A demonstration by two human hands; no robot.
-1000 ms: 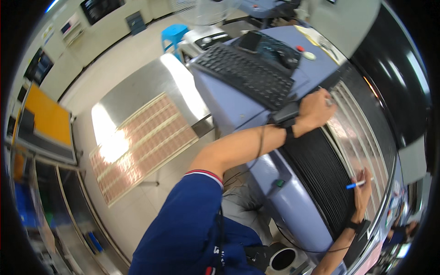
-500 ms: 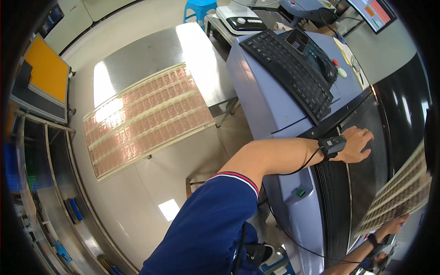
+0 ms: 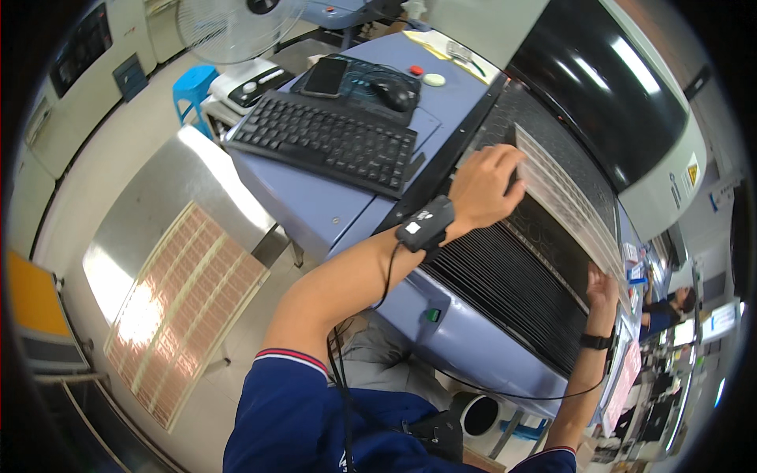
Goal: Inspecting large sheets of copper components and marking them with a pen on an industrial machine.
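Observation:
A thin, flat panel [image 3: 564,193] with rows of small rectangles is held tilted above the dark bed [image 3: 544,229] of a blue-grey machine. At its left end my left hand [image 3: 489,185] has its fingers bent round the edge, a black device strapped to the wrist. My right hand [image 3: 602,285] grips the same panel near its right end, and part of that hand is hidden behind it. Black pleated bellows [image 3: 505,276] stretch along the bed below my hands.
A keyboard [image 3: 331,142], mouse [image 3: 390,93] and phone [image 3: 325,77] lie on the machine's left top. Its dark hood [image 3: 599,87] rises behind the bed. Further left, a copper-coloured panel [image 3: 185,307] overhangs a metal table [image 3: 142,189]. A person [image 3: 670,307] is at far right.
The view has swung right. My left hand has left the bed surface and come to the panel's left end. My right hand has brought the panel in over the bed.

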